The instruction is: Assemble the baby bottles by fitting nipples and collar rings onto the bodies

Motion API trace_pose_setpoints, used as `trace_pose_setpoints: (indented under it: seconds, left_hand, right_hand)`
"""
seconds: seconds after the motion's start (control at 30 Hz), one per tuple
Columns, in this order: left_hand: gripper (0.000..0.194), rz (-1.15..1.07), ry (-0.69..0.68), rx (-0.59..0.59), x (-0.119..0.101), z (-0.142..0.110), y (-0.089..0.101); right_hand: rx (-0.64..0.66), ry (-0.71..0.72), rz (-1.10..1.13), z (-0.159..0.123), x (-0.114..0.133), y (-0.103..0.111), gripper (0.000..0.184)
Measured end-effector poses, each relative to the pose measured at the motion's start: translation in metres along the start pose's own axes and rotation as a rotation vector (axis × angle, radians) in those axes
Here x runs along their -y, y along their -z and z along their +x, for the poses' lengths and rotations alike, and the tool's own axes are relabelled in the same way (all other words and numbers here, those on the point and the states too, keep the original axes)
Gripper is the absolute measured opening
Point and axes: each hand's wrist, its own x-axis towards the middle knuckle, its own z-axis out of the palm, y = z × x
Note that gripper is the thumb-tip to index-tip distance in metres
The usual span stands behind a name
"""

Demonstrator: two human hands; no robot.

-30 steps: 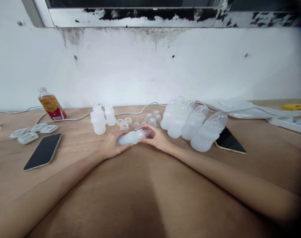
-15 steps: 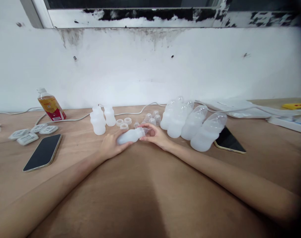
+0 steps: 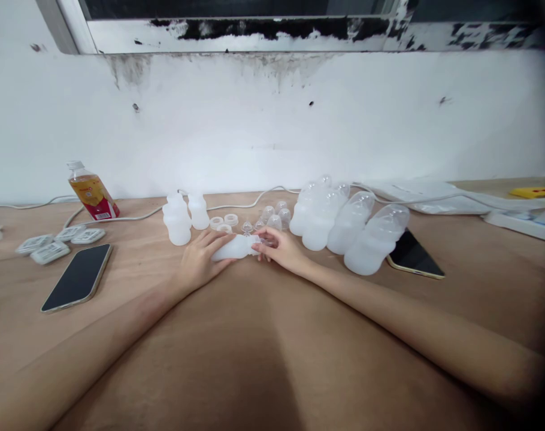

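Note:
A milky white baby bottle lies on its side just above the table, its neck pointing right. My left hand is wrapped round its body. At the neck end, my right hand has its fingers closed on the ring collar and teat, which they partly cover. Just behind the bottle lie three white screw rings, a few clear teats and several clear dome caps. Two bottles without tops stand behind my left hand. Right of my right hand stand several bottles with clear caps.
A phone and several small white packs lie at left, near a drink bottle. Another phone lies behind the capped bottles. A white cable runs along the wall, with plastic bags and a power strip at right.
My right hand's fingers have shifted left along the teat onto the collar and curled round underneath. My left hand keeps its hold, with its fingers moved over the top of the bottle.

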Motion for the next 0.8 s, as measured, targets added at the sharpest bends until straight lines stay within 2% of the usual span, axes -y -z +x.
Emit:
trace_pose_setpoints:
  seconds: [0.23, 0.4, 0.5, 0.57, 0.63, 0.73, 0.8]
  left_hand:
    - [0.037, 0.047, -0.08, 0.028, -0.0035, 0.001, 0.0033]
    - [0.039, 0.01, -0.037, 0.017, -0.0032, 0.002, 0.0006]
    - [0.039, -0.015, -0.022, 0.004, -0.0019, 0.0016, 0.0001]
    - [0.038, -0.001, -0.043, 0.007, -0.0015, 0.001, 0.0012]
    - [0.038, 0.027, -0.071, 0.028, -0.0017, 0.0005, 0.0027]
    - [0.038, 0.04, -0.094, 0.05, -0.0029, 0.0006, 0.0033]
    - [0.038, 0.024, -0.078, 0.04, -0.0033, 0.001, 0.0022]
  right_hand:
    - [0.078, -0.055, -0.167, -0.003, 0.0028, 0.0007, 0.039]
    - [0.041, 0.131, -0.173, -0.0066, 0.002, 0.0019, 0.03]
    - [0.083, 0.207, -0.117, -0.008, 0.0011, 0.002, 0.042]
    - [0.102, 0.148, -0.061, -0.0069, 0.0012, 0.0014, 0.036]
    - [0.142, 0.03, -0.003, -0.0045, 0.0021, 0.0006, 0.029]
    - [0.195, -0.122, 0.012, -0.0018, 0.0039, -0.0003, 0.043]
    - [0.175, -0.15, 0.008, -0.0019, 0.0041, 0.0, 0.05]
